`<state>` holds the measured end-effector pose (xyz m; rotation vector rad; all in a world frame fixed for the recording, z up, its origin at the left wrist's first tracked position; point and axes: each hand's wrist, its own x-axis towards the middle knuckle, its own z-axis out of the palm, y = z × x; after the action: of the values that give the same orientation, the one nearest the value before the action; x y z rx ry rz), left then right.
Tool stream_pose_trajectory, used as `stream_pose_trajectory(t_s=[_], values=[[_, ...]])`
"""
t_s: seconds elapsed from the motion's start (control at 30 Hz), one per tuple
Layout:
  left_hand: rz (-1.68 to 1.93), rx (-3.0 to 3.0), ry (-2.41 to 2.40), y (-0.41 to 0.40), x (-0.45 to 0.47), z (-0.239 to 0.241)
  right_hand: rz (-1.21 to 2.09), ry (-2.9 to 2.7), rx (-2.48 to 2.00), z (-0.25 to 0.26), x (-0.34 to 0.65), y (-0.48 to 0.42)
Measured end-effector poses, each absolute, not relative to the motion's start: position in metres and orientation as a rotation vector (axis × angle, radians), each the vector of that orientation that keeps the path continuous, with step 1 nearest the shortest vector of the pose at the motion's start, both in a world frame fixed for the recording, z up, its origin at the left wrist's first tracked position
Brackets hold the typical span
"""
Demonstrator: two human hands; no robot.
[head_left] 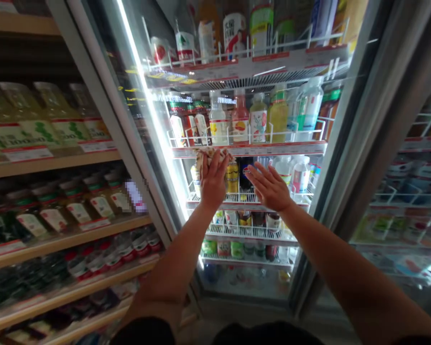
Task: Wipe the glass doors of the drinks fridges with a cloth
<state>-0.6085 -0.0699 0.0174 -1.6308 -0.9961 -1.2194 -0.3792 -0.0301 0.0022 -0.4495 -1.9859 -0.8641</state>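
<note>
- You face a cooler door of smooth, clear glass (pixel 271 70), streaked with reflections and set in a grey metal frame (pixel 100 91).
- The cloth (pixel 203 160) is soft, pale beige-brown fabric, bunched into an uneven lump with creases and folds along its upper edge.
- Behind the glass you see white wire racks (pixel 294 206) with thin bars, carrying rounded plastic bottles (pixel 260 117) with coloured labels and a shiny yellow can (pixel 232 177).
- A straight, bright light strip (pixel 135 60) runs down the left edge of the cooler.
- To your left, wooden shelves (pixel 57 162) with flat pale edges carry more capped bottles; they look somewhat blurred.
- The cloth lies against the glass under your left hand (pixel 213 186), showing beyond the fingertips and along the hand's outer side, in front of the front rail of a rack.
- From your right hand (pixel 273 190), the cloth sits apart, off to the left, with the yellow can and a dark blue drink (pixel 243 165) seen between.
- Your left fingers stretch over the cloth, slightly apart, touching it; the thumb is hidden, so you cannot tell whether they clamp it or only press.
- Your right fingers are extended with small gaps between them, holding nothing, the palm turned toward the glass; whether they touch it, you cannot tell.
</note>
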Motion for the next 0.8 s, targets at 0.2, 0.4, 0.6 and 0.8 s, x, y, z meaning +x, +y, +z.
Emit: stream_pose_trajectory(t_s=[0.2,0.4,0.6,0.8], values=[[-1.080,-1.775,-1.003,-0.082,-0.601,-0.038,-0.926,-1.961,-0.434,0.004,-0.380,-0.031],[-1.202,-1.657,-1.033,-0.073,-0.614,0.020,-0.934,-1.941,-0.425,0.004,-0.379,-0.031],[-1.070,-1.703,-1.069,-0.084,-0.607,-0.029,-0.903,-1.959,-0.424,0.003,-0.378,-0.030],[-1.122,-1.592,-1.035,-0.078,-0.630,-0.003,-0.948,-1.954,-0.433,0.002,-0.377,-0.031]])
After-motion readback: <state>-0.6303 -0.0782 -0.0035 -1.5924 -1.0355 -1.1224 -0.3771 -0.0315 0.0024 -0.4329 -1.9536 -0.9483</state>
